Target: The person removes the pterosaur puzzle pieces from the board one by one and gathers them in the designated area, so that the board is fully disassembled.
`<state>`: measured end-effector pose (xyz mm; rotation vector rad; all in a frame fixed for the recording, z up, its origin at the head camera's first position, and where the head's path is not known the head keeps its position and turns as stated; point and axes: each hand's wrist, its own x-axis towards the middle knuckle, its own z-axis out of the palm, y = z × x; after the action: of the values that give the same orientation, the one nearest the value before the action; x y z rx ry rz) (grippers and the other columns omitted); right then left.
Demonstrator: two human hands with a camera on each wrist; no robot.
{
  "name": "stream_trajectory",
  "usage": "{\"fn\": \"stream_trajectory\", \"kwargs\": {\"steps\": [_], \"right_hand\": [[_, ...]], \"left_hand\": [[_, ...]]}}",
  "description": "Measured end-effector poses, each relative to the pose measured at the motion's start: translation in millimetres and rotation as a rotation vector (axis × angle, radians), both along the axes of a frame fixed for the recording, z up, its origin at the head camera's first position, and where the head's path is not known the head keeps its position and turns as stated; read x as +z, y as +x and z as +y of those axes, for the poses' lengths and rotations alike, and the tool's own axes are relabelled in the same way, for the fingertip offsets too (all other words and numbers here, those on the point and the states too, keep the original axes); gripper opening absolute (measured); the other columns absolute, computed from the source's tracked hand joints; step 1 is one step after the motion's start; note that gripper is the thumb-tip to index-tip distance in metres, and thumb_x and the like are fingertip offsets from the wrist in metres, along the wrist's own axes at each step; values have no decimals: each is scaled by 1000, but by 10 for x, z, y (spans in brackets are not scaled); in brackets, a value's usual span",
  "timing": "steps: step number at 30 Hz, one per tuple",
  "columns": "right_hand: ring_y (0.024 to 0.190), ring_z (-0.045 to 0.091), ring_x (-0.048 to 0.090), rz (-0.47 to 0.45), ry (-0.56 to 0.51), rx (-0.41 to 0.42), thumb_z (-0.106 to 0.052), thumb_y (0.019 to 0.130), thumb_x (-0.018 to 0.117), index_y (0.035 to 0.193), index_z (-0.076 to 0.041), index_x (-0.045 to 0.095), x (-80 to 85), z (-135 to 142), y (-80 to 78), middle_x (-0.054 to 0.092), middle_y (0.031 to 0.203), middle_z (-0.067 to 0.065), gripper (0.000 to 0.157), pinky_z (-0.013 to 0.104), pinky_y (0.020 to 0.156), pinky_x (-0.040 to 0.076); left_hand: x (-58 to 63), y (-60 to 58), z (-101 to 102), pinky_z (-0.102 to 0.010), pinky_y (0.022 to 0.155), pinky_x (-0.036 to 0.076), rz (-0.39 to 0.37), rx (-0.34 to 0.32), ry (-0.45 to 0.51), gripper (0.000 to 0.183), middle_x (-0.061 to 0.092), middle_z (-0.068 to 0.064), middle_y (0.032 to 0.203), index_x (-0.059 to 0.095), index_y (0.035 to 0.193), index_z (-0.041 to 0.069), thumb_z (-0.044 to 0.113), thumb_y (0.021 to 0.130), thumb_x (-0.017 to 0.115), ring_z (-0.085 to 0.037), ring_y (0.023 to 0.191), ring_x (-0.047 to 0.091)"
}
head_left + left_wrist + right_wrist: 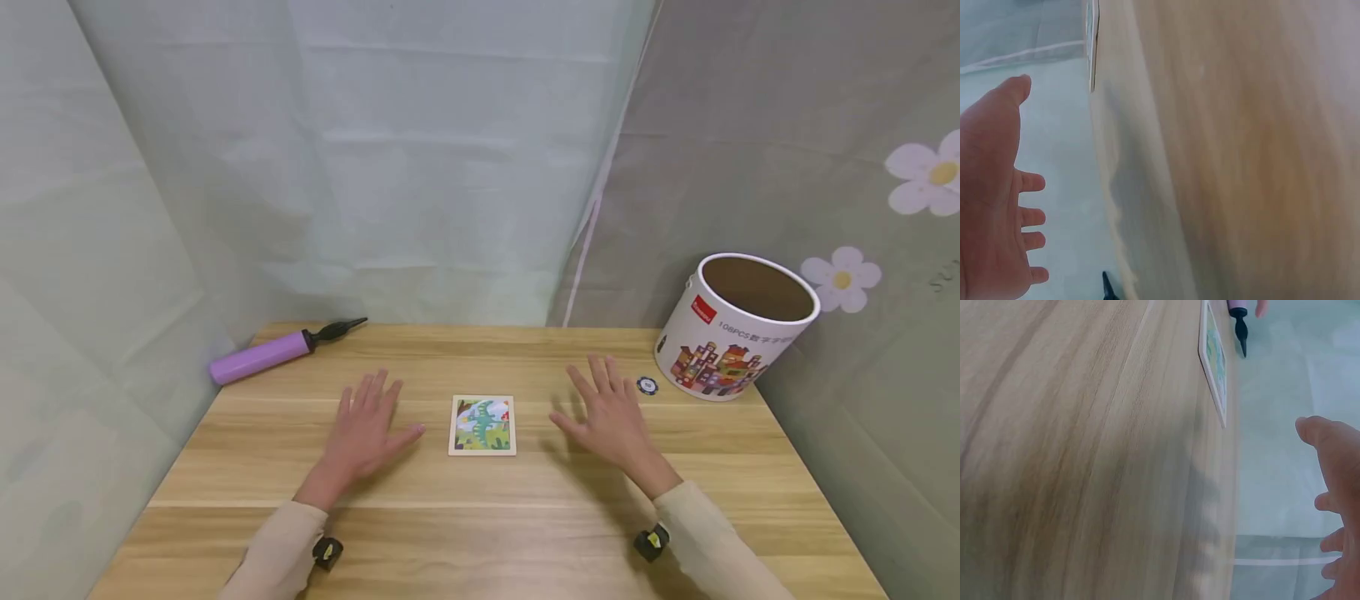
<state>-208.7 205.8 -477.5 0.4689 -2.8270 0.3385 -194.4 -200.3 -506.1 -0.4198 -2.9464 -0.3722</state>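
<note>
A square picture puzzle [482,425] with a green dinosaur and a pale wooden frame lies flat on the table, between the two hands. To its left, my left hand [366,437] is held over the tabletop with fingers spread and nothing in it. My right hand [609,421] mirrors it on the other side, palm down, fingers straight and spread, also holding nothing. Both wrist views show a gap and a shadow between hand and wood. In the right wrist view the puzzle [1213,362] appears edge-on, beyond the thumb.
A purple hand pump [262,357] with a black nozzle lies at the back left. At the back right stands a white printed bucket [738,333], with a small round chip [647,386] beside it. Cloth curtains [450,167] border the wooden table [480,542].
</note>
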Motion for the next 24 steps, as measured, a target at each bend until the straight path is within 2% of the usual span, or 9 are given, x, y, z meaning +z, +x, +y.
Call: {"fn": "stream_trajectory", "kwargs": {"steps": [6,15,21,24], "right_hand": [[153,47,16,-31,-21,56,-67,91,62,156,-14,44,-28,-54,-79,24,166,22,86,72,113,27],[150,48,27,-60,-33,159,-63,94,60,154,-10,47,-41,-160,-245,32,162,24,81,68,115,29],[148,47,32,-60,-73,245,-55,96,64,151,-6,50,-30,-247,-330,37,160,24,75,61,118,30],[147,45,34,-74,-100,276,-49,96,66,150,-8,51,-25,-300,-376,39,159,21,70,60,117,32]], "left_hand": [[-29,54,173,-65,121,16,-26,-55,38,89,24,-25,165,34,158,3,65,97,53,-46,152,22],[-47,204,535,-60,121,22,-101,-165,23,79,30,-26,163,36,157,1,57,102,49,-45,151,27],[-55,290,744,-57,121,25,-129,-242,11,77,32,-23,162,35,158,1,55,104,48,-42,150,30],[-39,315,846,-58,120,26,-136,-283,5,76,30,-22,164,35,158,1,54,104,47,-42,150,29]]}}
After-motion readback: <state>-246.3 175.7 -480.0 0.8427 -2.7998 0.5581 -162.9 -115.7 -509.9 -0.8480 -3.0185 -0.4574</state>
